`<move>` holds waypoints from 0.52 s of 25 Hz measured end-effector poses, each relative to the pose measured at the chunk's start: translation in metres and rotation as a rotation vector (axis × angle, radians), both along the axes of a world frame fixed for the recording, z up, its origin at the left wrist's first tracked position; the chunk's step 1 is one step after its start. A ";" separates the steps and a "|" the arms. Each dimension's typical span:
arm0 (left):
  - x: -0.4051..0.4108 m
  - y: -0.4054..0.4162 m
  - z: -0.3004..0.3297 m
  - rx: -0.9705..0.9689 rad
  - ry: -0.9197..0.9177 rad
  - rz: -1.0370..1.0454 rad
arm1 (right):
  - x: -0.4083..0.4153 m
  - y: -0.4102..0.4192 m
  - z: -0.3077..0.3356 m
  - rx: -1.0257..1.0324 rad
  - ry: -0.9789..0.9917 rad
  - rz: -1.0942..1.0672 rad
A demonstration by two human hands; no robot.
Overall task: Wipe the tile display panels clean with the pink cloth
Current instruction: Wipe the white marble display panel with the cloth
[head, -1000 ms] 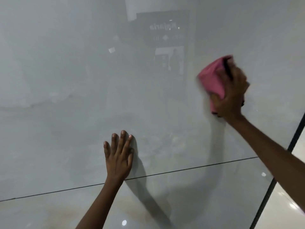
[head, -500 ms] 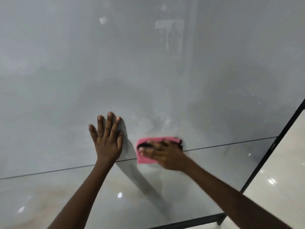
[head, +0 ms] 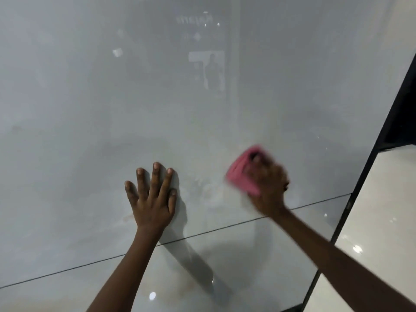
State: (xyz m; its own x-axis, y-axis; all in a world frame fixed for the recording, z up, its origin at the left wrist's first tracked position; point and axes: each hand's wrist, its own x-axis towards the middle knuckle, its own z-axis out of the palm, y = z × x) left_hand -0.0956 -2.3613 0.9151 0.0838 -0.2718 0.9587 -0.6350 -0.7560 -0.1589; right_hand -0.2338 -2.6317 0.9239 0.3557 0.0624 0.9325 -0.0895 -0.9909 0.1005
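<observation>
Left hand (head: 153, 199): flat on the grey tile panel (head: 90, 97), fingers spread, gripping nothing.
Right hand (head: 269, 185): blurred, clutching the pink cloth (head: 242, 176) against the panel, at 3 o'clock from the left hand.
Seam (head: 225, 227): just below both hands.

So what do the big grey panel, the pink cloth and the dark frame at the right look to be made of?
Grey panel: probably glazed, polished tile, since it mirrors lights and shapes; a dull haze lies over it. Pink cloth: soft fabric, folded and bunched under the right hand; blur hides the weave. Dark frame: black and matte, perhaps painted metal, though that is uncertain.
</observation>
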 end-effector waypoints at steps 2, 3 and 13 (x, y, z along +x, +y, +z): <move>0.001 0.000 0.002 0.006 -0.024 -0.008 | -0.011 0.025 -0.086 -0.420 0.355 0.039; 0.002 -0.001 0.005 0.007 -0.037 0.005 | -0.020 0.028 -0.105 -0.573 0.505 0.059; -0.010 0.003 0.099 -0.219 0.136 -0.036 | -0.030 -0.079 0.228 0.211 -0.320 0.049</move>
